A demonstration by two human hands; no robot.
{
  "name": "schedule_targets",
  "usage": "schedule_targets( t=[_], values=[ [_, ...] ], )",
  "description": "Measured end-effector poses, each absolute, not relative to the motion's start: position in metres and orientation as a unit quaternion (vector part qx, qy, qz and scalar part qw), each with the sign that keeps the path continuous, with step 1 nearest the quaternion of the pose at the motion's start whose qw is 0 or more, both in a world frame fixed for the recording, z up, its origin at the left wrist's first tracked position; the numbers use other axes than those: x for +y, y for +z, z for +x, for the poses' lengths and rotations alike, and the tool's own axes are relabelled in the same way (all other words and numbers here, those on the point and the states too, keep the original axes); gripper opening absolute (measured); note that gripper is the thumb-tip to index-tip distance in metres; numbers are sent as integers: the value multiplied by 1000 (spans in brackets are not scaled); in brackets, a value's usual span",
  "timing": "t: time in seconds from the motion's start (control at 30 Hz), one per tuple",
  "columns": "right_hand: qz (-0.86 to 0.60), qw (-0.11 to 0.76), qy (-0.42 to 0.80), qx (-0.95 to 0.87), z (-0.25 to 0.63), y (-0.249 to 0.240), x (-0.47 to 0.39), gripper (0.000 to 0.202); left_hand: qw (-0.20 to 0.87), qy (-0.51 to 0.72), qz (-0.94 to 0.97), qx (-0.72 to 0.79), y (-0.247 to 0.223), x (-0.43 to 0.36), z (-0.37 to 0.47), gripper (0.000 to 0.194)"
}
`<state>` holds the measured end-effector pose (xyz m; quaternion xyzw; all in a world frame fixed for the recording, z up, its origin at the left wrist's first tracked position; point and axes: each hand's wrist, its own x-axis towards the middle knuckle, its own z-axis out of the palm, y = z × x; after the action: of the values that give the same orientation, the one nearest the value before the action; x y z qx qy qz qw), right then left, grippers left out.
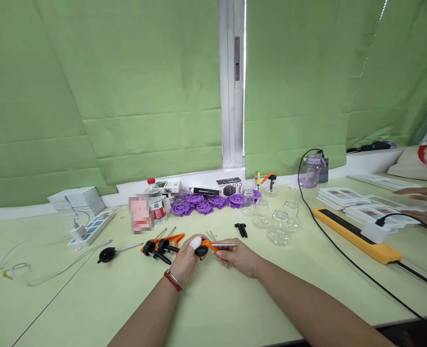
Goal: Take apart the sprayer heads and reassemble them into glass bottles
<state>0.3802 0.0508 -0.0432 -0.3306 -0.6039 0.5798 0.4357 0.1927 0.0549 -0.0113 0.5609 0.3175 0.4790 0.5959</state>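
On the desk, discs lie right of a bottle, handle parts before it, jars mostly right of the discs, a power strip farther right.

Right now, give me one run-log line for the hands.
left hand: holds orange part | right hand: holds metal rod against orange part | beyond: purple discs, glass jars

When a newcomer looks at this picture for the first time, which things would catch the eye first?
Probably the green blinds, which fill most of the upper half. Next, the bright purple pieces heaped toward the back of the table, just right of the bottle. Then, near the lower middle, the orange piece where the left hand and right hand meet.
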Motion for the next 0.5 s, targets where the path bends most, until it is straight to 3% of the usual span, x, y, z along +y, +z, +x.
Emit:
schedule_targets(
  t=[0.13, 0.27, 0.5],
  values=[
    [-434, 447, 346, -702, 385, -41, 57, 28, 577, 546, 520, 314, -8, 62, 184, 28],
    [-513, 345, 118, -777, 386, -39, 63, 29, 574, 595, 468, 312, -4, 68, 178, 28],
    [-529, 180, -16, -829, 373, -39, 62, 41, 575, 620, 437, 307, -1, 70, 179, 25]
  ],
)
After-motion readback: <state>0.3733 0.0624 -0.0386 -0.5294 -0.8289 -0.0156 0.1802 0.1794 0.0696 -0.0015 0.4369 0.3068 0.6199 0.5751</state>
